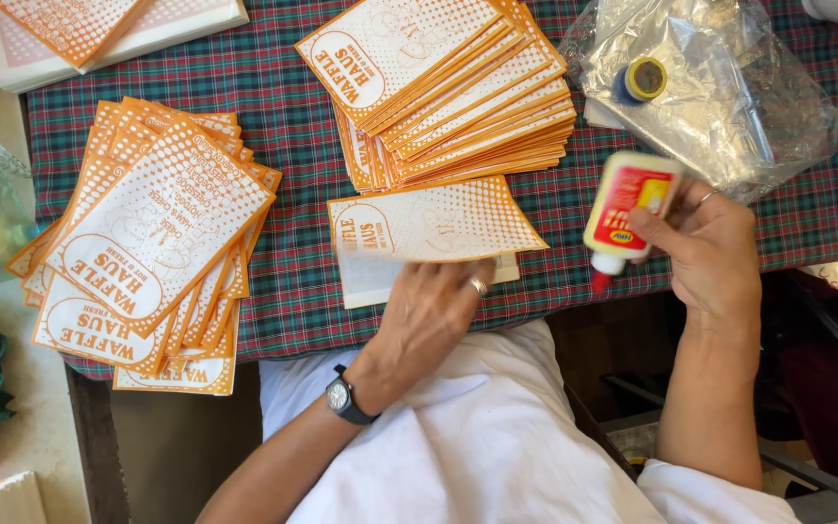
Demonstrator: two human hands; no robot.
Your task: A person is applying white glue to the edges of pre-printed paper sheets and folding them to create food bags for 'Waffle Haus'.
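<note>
Plaid tabletop (293, 126), paper bags fanned for reach: left hand (429, 320) pins one bag (434, 225) flat, right hand's (710, 247) grip clamps glue bottle (628, 209) nozzle-down.

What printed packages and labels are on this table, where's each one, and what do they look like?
Paper bag: flat under the left hand, white with orange dots.
Left stack: fanned orange-and-white bags at the table's left edge.
Middle stack: same bags, top centre.
Glue bottle: in the right hand, white with a red-and-yellow label, red tip down.
Plastic bag: clear, top right.
</note>
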